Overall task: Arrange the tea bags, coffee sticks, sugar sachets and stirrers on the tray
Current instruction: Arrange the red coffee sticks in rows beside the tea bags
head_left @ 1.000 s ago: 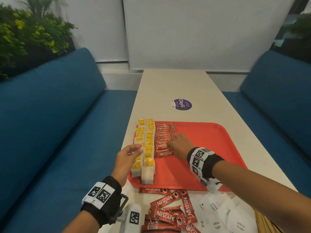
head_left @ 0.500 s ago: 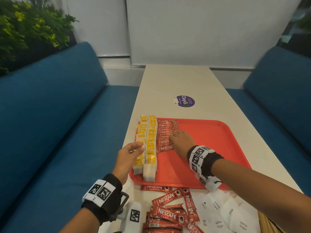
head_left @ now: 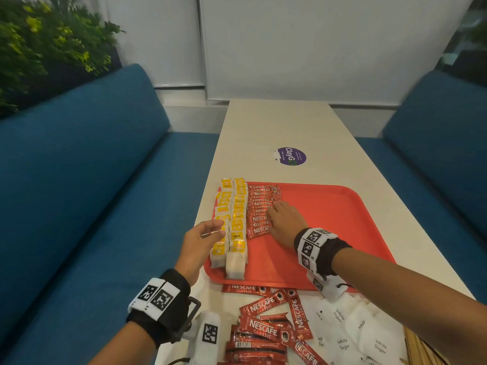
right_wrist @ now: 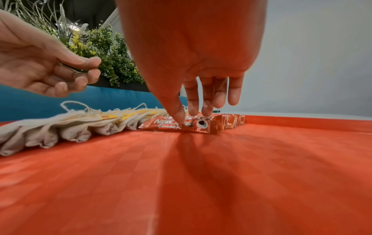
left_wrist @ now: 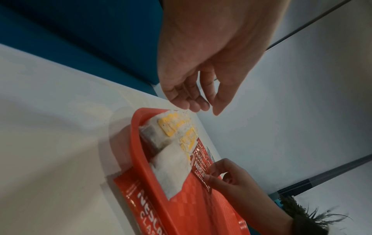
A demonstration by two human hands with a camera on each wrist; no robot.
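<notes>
looks like an office breakout or cafe booth; two blue upholstered benches (head_left: 79, 180) face each other across a long white surface (head_left: 276, 127); a round purple branded sticker (head_left: 291, 156) sits on it; leafy planter (head_left: 47, 48) behind the left bench; pale blinds (head_left: 316, 43) at the far end; red serving tray (head_left: 342, 219) with drink supplies

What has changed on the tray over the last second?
Very little. The right hand slid slightly farther along the coffee stick row, fingertips still pressing it. The left hand keeps hovering beside the tea bags, holding nothing. The tray stayed put.
</notes>
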